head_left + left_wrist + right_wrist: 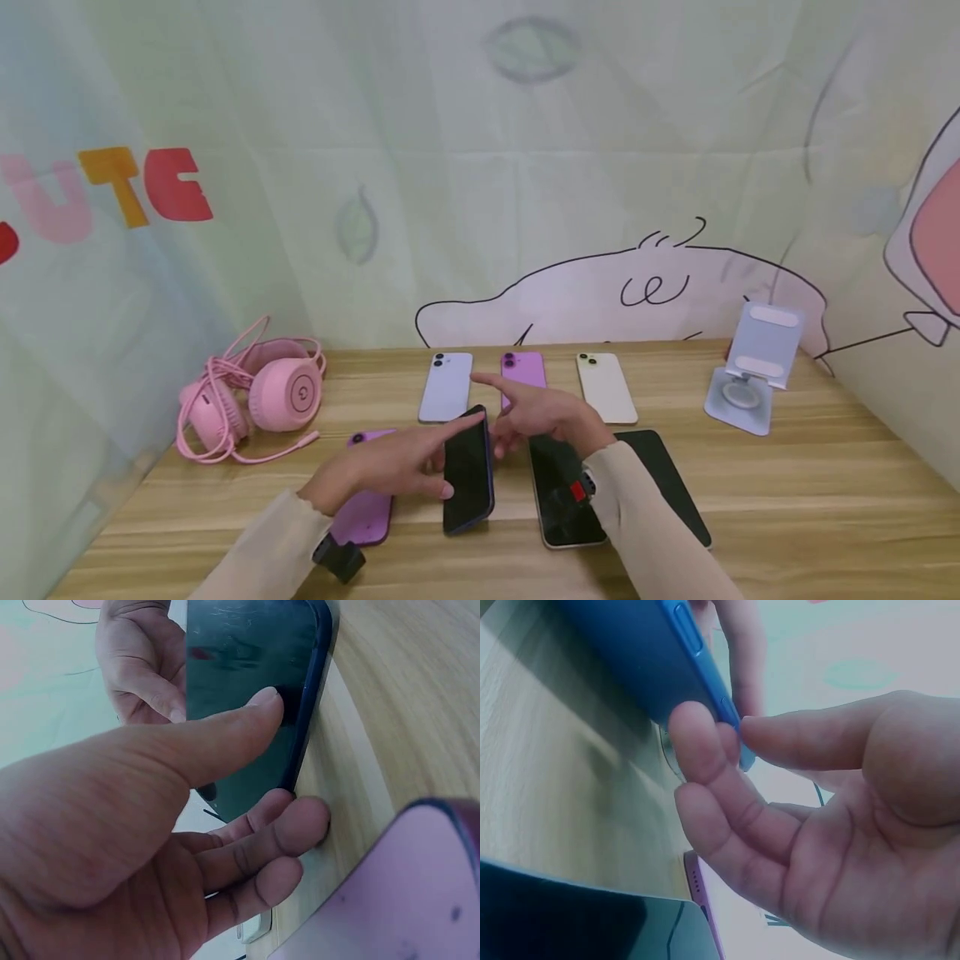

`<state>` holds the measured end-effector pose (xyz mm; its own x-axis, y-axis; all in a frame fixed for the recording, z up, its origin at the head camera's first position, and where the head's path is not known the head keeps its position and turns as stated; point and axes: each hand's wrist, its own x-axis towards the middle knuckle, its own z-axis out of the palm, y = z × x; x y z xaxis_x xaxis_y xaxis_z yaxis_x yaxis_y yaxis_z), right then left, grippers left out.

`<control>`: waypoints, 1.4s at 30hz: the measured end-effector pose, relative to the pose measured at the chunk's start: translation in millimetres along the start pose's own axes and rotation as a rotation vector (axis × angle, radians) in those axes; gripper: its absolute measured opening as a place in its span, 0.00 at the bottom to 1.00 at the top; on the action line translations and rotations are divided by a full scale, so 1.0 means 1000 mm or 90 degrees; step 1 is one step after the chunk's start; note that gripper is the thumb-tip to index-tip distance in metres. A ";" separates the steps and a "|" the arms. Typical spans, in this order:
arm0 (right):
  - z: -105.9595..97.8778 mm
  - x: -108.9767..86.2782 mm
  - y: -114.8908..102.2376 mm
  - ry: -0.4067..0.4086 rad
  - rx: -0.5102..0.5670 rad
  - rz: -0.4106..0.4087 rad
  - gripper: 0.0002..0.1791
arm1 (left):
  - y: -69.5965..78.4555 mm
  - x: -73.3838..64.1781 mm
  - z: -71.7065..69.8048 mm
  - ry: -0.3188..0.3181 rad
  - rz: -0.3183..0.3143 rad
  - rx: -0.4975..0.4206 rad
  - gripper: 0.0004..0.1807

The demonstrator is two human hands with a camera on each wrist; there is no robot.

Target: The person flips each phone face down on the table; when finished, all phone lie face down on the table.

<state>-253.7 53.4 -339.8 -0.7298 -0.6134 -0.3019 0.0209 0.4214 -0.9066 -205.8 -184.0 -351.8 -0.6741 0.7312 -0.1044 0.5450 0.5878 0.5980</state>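
Note:
A dark-screened smartphone (468,475) with a blue back and frame is tilted up off the table between both hands. My left hand (390,460) holds it at its left side, thumb on the glass, index finger stretched toward its top edge. At the opposite edge my right hand (546,412) pinches it near a corner, with its index finger pointing out straight. In the right wrist view the phone's blue back (630,656) and side buttons show. A purple phone (365,512) lies under my left wrist, and a black-screened tablet (663,475) lies beneath my right forearm.
Behind the hands lie a pale blue phone (447,388), a pink-purple phone (528,368) and a cream phone (607,390), cameras up. Pink headphones (281,396) with coiled cable sit at left. A light blue folding stand (763,343) is at right. A printed curtain (450,167) hangs behind the table.

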 end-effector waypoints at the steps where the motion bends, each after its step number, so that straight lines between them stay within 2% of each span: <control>1: 0.000 0.000 0.000 0.001 0.000 -0.004 0.42 | 0.000 0.000 0.000 0.002 -0.001 0.000 0.51; 8: 0.002 0.000 -0.003 0.002 0.009 -0.024 0.42 | 0.000 0.000 0.000 0.010 -0.008 0.015 0.51; 13: 0.002 0.001 -0.003 -0.003 0.019 -0.029 0.42 | 0.001 0.002 0.000 0.028 -0.009 0.021 0.44; 21: 0.005 0.003 -0.005 -0.034 0.048 -0.038 0.39 | 0.002 0.002 -0.003 0.031 -0.036 -0.056 0.36; 33: 0.008 0.005 -0.003 -0.082 0.094 -0.055 0.36 | 0.002 0.002 -0.005 0.065 -0.040 -0.101 0.29; 42: 0.010 0.009 0.001 -0.087 0.089 -0.053 0.37 | 0.004 0.002 -0.008 0.088 -0.040 -0.130 0.27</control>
<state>-253.0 41.6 -346.0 -0.6337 -0.7312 -0.2526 0.0652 0.2748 -0.9593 -209.2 -182.9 -342.9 -0.7730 0.6327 -0.0459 0.3964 0.5382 0.7438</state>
